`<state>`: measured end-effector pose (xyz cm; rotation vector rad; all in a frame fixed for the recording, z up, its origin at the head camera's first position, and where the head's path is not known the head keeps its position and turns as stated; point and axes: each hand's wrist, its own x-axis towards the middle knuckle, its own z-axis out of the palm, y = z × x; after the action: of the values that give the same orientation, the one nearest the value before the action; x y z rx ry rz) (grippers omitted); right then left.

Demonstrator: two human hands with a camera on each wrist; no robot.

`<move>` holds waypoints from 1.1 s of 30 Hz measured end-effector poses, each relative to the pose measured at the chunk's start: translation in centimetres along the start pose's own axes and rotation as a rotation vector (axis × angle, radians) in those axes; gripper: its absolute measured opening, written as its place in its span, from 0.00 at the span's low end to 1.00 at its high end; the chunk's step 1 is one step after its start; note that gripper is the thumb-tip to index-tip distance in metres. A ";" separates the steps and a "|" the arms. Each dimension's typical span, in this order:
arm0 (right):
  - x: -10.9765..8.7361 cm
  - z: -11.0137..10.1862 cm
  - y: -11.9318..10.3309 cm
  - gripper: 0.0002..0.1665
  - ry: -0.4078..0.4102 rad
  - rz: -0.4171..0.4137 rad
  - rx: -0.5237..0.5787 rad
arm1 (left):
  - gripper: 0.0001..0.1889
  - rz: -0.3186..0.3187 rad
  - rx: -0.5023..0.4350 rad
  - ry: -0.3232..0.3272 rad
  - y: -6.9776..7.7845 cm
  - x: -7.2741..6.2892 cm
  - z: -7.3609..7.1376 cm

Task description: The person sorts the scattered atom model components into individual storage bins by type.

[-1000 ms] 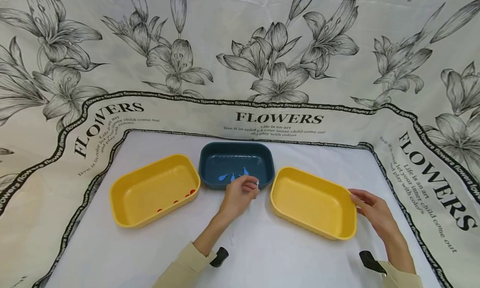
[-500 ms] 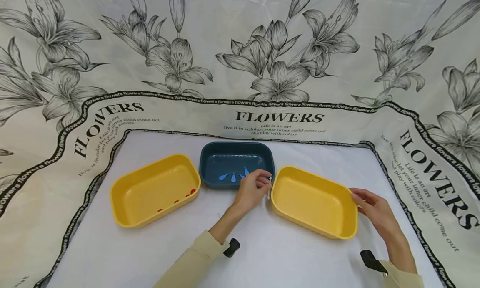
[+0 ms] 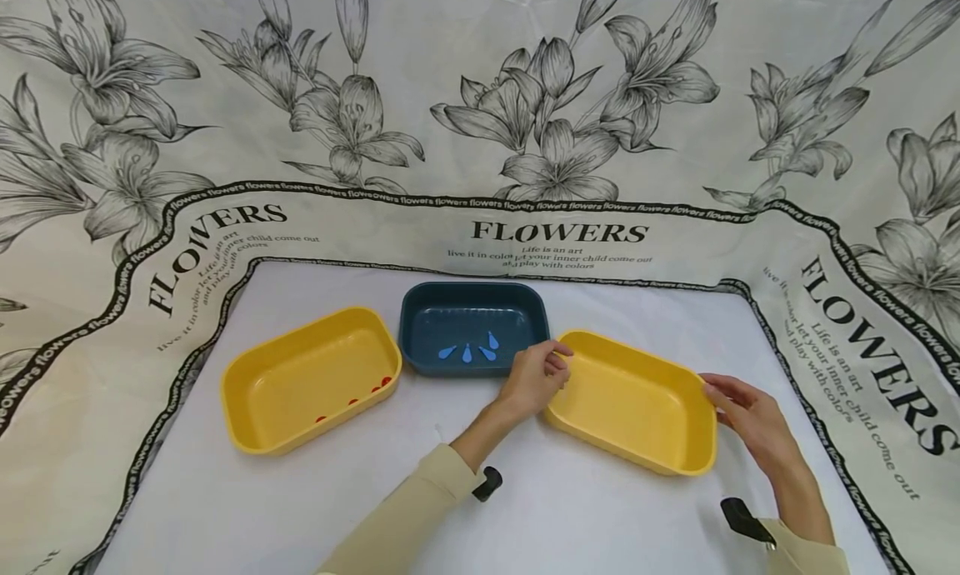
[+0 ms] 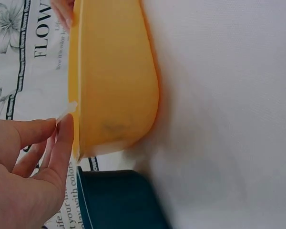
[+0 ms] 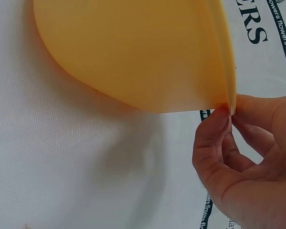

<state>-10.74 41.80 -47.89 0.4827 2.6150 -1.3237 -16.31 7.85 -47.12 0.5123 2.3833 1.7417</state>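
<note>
- Counted on the white table (image 3: 600, 512): three trays, with one dark blue tray (image 3: 431, 321) in the middle, one left yellow tray (image 3: 300, 383) and one right yellow tray (image 3: 630, 408).
- Lying near one another on the floor of the dark blue tray: four blue drop-shaped pieces (image 3: 468, 356).
- Showing just inside the near wall of the left yellow tray: four red pieces (image 3: 386, 382), partly hidden by that wall.
- Pinched between thumb and fingertips of the left hand (image 3: 536, 379): one translucent piece (image 4: 71, 108), projecting past the fingertips at the left end of the right yellow tray; cannot tell whether touching its rim.
- Pinching that tray's rim at the right end, between thumb and fingers: the right hand (image 3: 753, 417).
</note>
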 end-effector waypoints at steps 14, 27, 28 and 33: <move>0.1 0.0 0.0 0.40 -0.002 -0.030 0.020 | 0.12 -0.012 0.174 -0.093 0.2 1.3 2.8; -0.1 0.0 0.2 0.41 0.004 -0.014 0.013 | 0.09 -0.154 0.220 -0.100 0.4 2.1 5.2; 0.0 0.0 0.2 0.41 0.006 -0.014 0.014 | 0.09 -0.181 0.221 -0.102 0.4 2.2 5.5; 0.1 0.0 0.2 0.43 0.002 -0.003 0.011 | 0.10 -0.236 0.302 -0.117 0.3 2.5 6.2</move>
<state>-10.71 41.91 -48.10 0.4818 2.6126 -1.3406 -16.62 14.38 -48.65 0.3389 2.5150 1.2303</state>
